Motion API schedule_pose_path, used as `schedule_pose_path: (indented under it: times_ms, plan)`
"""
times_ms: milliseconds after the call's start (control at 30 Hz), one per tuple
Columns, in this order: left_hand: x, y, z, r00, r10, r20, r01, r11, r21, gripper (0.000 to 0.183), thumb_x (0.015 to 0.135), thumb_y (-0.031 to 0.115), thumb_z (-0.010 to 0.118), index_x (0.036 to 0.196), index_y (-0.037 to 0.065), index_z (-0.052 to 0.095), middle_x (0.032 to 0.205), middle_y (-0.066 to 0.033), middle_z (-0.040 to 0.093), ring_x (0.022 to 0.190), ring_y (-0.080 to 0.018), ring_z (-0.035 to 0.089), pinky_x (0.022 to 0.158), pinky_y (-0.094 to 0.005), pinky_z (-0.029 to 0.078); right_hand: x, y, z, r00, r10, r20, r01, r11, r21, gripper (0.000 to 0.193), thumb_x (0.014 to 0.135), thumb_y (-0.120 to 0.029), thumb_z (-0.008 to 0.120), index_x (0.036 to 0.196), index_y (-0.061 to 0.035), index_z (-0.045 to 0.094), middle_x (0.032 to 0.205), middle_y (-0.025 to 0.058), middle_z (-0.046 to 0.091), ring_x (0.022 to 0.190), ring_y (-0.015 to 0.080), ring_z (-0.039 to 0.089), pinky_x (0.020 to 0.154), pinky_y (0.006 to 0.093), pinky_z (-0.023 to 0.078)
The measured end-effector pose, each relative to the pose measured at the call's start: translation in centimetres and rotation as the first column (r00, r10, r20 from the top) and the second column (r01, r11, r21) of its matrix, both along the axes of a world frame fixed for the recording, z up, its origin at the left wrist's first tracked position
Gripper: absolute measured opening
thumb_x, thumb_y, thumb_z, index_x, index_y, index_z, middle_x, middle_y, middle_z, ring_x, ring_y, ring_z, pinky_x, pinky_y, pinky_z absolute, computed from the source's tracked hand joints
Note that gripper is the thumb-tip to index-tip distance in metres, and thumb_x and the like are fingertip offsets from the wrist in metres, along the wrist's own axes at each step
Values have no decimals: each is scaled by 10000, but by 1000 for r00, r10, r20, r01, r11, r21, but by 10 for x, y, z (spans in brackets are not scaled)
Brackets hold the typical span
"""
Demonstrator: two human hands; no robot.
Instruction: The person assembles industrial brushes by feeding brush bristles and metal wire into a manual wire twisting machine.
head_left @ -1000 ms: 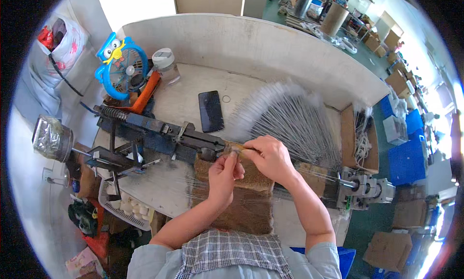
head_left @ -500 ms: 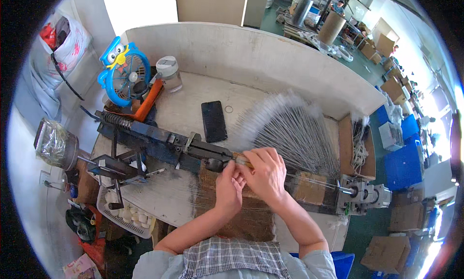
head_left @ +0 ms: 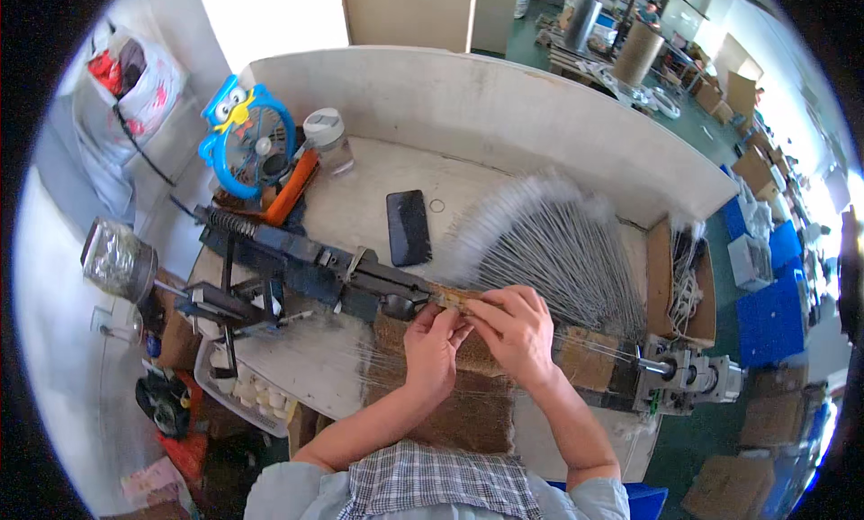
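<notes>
Both my hands meet at the near side of a long dark metal machine [head_left: 315,272], just right of its black rounded knob [head_left: 396,306]. My left hand [head_left: 430,351] is closed, thumb and fingertips pinched by the machine's end; what they hold is too small to make out. Just to its right, my right hand [head_left: 520,333] is also closed in a pinch, beside a narrow yellowish-brown strip [head_left: 450,298]. Its fingertips hide whatever lies between them. Thin wires [head_left: 594,342] run from near my right hand to a metal spindle [head_left: 655,365] on the right.
Behind my right hand fans a large pile of thin wire brushes [head_left: 558,259]. A black phone [head_left: 409,227], a clear jar [head_left: 330,142] and a blue fan [head_left: 247,142] stand farther back. A cardboard box [head_left: 661,281] holds more wires; a white basket [head_left: 247,403] sits lower left.
The whole view has shifted slightly. My right hand has drawn a little to the right, so the fingertips of both hands are farther apart; both stay pinched at the machine's end.
</notes>
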State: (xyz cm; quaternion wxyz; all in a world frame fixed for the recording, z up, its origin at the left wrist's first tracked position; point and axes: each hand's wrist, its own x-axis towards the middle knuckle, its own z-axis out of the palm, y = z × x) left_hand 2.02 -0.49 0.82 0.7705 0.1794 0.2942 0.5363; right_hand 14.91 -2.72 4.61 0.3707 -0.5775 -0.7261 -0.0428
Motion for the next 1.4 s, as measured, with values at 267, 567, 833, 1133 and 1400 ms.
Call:
schedule_pose_path:
  times_ms: [267, 567, 833, 1133, 1400]
  plan:
    - [-7, 2, 17, 999, -36, -9, 36, 999, -27, 181, 876, 137, 486, 962, -10, 548, 923, -106, 623, 847, -177, 606, 776, -298, 479, -27, -20, -2, 956, 72, -283, -90, 995, -52, 199, 722, -75, 657, 920, -81, 668, 786, 74, 626, 704, 266, 590, 646, 344, 478]
    - [-10, -1, 7, 987, -159, -8, 157, 983, -99, 277, 888, 237, 450, 986, 9, 575, 898, -81, 627, 767, -153, 602, 650, -291, 483, -29, -28, -12, 720, -138, -680, -272, 845, -460, 320, 843, -103, 589, 1154, -38, 559, 879, 147, 651, 757, 170, 649, 672, 278, 499]
    - [-2, -1, 10, 999, -35, 4, 35, 998, -47, 108, 860, 67, 540, 960, 31, 558, 875, -33, 596, 802, -117, 577, 715, -252, 465, -29, -18, -16, 894, -116, -433, -17, 956, -292, 387, 813, -65, 607, 1193, -50, 536, 730, 111, 635, 636, 117, 612, 600, 251, 478]
    - [-3, -2, 14, 998, -43, 36, 44, 998, -36, 158, 878, 130, 515, 983, 16, 546, 893, -58, 600, 837, -135, 581, 783, -245, 460, -31, -30, -4, 879, -97, -466, -48, 956, -291, 335, 812, -120, 621, 1139, -66, 572, 761, 129, 639, 649, 230, 638, 586, 308, 492]
    - [-15, -2, -2, 987, -95, 128, 111, 985, -129, 263, 906, 262, 437, 958, 37, 564, 866, -72, 614, 791, -161, 587, 711, -283, 461, -39, -12, -26, 650, -77, -756, -325, 871, -368, 301, 885, -107, 531, 1174, -24, 543, 972, 84, 643, 813, 122, 606, 707, 255, 480]
